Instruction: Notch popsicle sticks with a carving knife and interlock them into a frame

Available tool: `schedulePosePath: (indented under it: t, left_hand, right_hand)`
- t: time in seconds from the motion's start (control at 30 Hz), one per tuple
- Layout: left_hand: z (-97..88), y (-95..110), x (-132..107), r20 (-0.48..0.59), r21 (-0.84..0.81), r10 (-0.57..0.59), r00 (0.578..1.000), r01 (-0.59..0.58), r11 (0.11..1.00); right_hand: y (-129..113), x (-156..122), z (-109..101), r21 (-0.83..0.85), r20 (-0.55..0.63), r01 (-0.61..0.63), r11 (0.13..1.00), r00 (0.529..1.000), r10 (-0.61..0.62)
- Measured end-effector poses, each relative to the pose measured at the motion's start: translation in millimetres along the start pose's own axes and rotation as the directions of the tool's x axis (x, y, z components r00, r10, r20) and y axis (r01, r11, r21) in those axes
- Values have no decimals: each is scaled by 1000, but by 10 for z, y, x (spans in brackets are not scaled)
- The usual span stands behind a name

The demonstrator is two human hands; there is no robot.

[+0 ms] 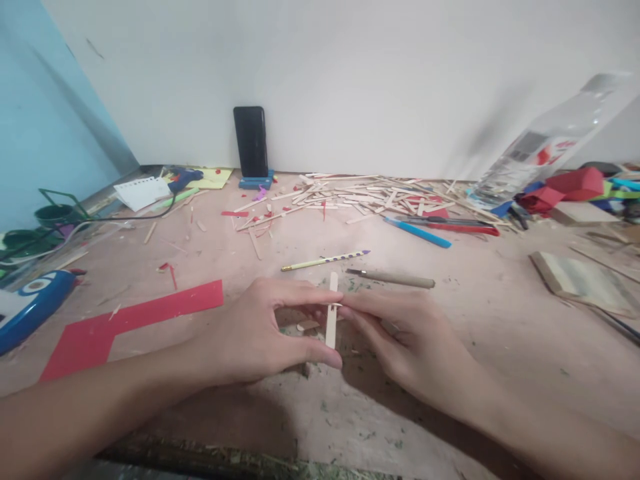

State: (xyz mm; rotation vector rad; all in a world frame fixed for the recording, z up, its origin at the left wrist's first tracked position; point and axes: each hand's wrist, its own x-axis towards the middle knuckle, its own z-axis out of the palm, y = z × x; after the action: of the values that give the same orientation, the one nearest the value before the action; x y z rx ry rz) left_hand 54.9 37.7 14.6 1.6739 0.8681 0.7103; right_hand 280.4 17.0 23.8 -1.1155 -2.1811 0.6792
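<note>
Between the thumb and index finger of my left hand (pixel 250 330) is a pale wooden craft stick (pixel 331 327), standing nearly upright in view. My right hand (pixel 417 327) is pinched at the stick's right edge, on a thin pale wooden sliver (pixel 337 305) that crosses the stick near its middle. A small dark notch or mark shows there; I cannot tell whether the sliver passes through it. Behind the hands lies another craft stick (pixel 305 327), partly hidden. Just beyond are a craft knife (pixel 397 278) with a wooden handle and a patterned pencil (pixel 325 260).
Many loose craft sticks (pixel 350 197) are heaped by the wall. A phone (pixel 251 141) stands upright behind. Red paper (pixel 150 313) and a blue glue bottle (pixel 37 303) lie left. Right are a tilted plastic bottle (pixel 545 150), a blue pen-like tool (pixel 420 232) and a wood block (pixel 583 280).
</note>
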Motion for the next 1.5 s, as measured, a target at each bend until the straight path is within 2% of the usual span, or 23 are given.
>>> schedulePosePath:
  t: [0.13, 0.3, 0.4, 0.5, 0.57, 0.77, 1.17, 1.5]
  left_hand:
    - [5, -20, 0, -6, -23, -50, 999, 50, 998]
    - [-4, -5, 4, 30, 22, -13, 999, 13, 1000]
    - [-23, 4, 20, 25, 92, 40, 999, -42, 995]
    - [-34, -12, 34, 29, 174, 125, 992, -128, 976]
    - [-28, -27, 40, 53, 224, 169, 984, -177, 958]
    - [23, -9, 55, 42, 336, 221, 974, -222, 916]
    - [51, 68, 80, 97, 529, 124, 987, -157, 834]
    - [24, -44, 51, 154, 622, 262, 953, -299, 723]
  right_hand:
    - [4, -3, -1, -19, 13, -10, 1000, 1000, 10]
    - [7, 5, -20, 20, 35, -47, 999, 998, 46]
    - [4, 26, -33, 85, 64, -134, 987, 990, 129]
    - [9, 55, -34, 223, 97, -273, 936, 962, 257]
    - [27, 69, -23, 282, 110, -323, 903, 946, 304]
    - [112, 66, 36, 261, 99, -304, 916, 953, 288]
    - [108, 70, 83, 267, 79, -342, 901, 939, 334]
    - [59, 79, 73, 376, 67, -307, 875, 950, 304]
